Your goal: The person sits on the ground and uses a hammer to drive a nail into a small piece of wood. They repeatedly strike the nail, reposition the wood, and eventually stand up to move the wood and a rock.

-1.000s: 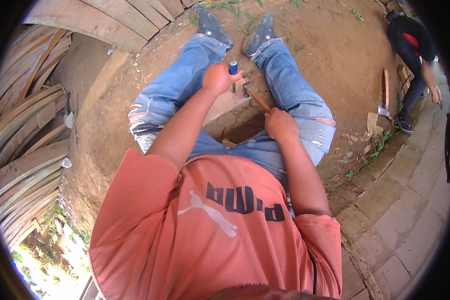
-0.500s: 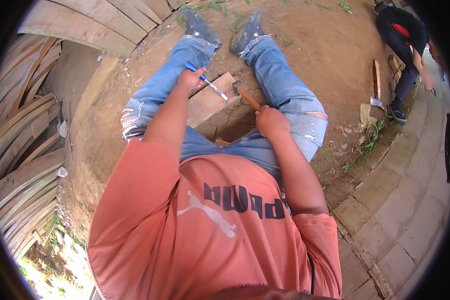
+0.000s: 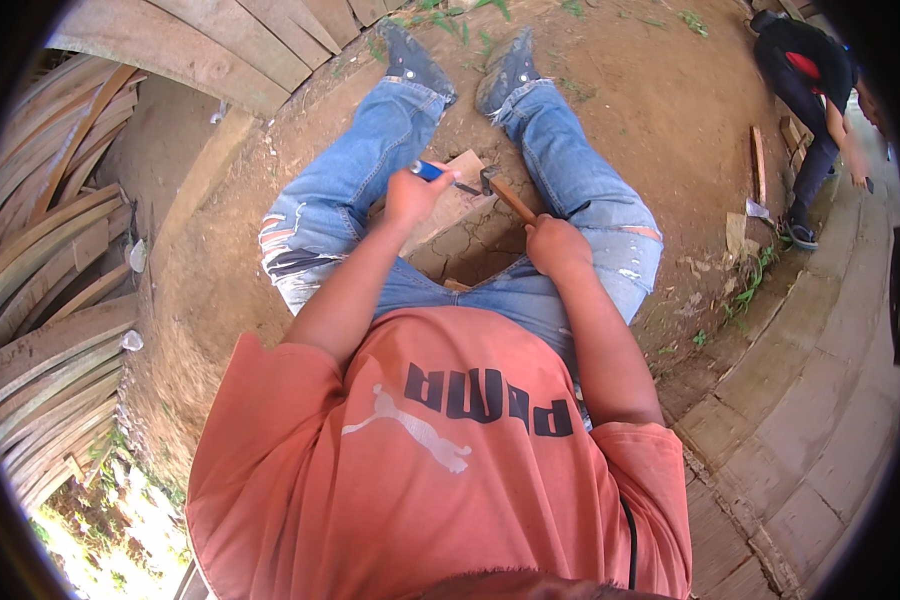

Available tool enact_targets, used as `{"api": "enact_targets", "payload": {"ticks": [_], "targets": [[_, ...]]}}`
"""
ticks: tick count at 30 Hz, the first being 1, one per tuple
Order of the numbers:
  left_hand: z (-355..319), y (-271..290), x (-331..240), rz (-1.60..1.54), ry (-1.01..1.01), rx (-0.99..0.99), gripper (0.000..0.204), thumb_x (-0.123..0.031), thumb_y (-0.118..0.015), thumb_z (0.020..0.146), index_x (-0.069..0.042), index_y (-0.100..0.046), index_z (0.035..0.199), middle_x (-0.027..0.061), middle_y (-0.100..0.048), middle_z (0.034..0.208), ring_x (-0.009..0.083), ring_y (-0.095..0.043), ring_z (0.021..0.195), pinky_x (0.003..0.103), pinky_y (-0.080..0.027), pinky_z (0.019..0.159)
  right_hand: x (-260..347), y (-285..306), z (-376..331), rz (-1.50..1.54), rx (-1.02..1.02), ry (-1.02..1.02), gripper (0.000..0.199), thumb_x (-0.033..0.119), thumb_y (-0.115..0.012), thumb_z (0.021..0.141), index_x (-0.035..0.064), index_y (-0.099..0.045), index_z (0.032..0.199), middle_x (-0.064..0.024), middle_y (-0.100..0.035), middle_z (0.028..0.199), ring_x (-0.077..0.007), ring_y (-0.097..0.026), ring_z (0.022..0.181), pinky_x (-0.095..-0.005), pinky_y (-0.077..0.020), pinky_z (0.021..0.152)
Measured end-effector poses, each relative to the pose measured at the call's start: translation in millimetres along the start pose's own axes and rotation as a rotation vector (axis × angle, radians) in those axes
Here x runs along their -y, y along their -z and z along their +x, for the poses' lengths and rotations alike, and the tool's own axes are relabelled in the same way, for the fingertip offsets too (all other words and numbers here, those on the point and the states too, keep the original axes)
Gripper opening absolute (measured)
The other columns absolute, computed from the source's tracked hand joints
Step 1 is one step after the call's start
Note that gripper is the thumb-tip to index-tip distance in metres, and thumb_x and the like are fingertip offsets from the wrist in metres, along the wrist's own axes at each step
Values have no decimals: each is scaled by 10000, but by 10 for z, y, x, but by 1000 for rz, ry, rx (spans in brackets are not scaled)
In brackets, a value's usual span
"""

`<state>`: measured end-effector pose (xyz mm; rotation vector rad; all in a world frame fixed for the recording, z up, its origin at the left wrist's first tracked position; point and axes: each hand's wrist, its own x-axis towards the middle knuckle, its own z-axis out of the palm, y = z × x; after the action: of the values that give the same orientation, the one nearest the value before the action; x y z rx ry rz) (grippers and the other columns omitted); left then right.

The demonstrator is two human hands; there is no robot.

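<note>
Between my outstretched legs a wooden board (image 3: 448, 218) lies on the ground. My left hand (image 3: 411, 198) is closed around the blue handle of a chisel (image 3: 427, 171), over the board's left part. The chisel's metal blade points right, low over the board or touching it; I cannot tell which. My right hand (image 3: 558, 246) grips the wooden handle of a hammer (image 3: 511, 199) beside my right thigh. The hammer's dark head is at the board's right edge, close to the chisel tip.
Stacked planks (image 3: 55, 300) line the left side, and more boards (image 3: 185, 50) stand at the far left. Bare soil (image 3: 620, 110) surrounds my legs. At the far right another person (image 3: 810, 85) bends over a paved strip (image 3: 810, 370). A loose wooden stick (image 3: 758, 165) lies nearby.
My left hand has moved right and nearer, and the chisel now lies at a flatter angle, its blade partly hidden by the fingers. The right hand still holds the hammer in nearly the same place.
</note>
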<state>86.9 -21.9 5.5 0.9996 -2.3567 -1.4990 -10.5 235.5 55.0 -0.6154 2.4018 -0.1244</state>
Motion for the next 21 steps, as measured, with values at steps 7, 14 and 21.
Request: {"api": "enact_targets", "payload": {"ticks": [7,14,21], "targets": [[-215,40,-219,109,-152,31,274,-310,-911,874,-76,-823,986,99,-798,943,250,-745,832,373,-574,784,-90,-67,11,65,-49,16,423,373,-527,1099,5,-729,1156,-276,-765,1142,-447,-735,1113,-552,-572,972],[-485,44,-185,236,-429,145,276,-288,-919,862,-84,-818,1017,104,-793,1032,307,-760,970,388,-587,860,-102,-61,0,78,-39,3,421,373,-537,1095,13,-741,1176,-272,-764,1167,-438,-735,1126,-546,-572,983],[-720,-48,-58,214,-584,144,279,-276,-899,869,-81,-806,1045,129,-785,1091,332,-751,1012,413,-599,886,-105,-8,-42,86,-31,11,422,362,-547,1089,27,-760,1231,-240,-768,1216,-418,-733,1165,-531,-576,1003]]}}
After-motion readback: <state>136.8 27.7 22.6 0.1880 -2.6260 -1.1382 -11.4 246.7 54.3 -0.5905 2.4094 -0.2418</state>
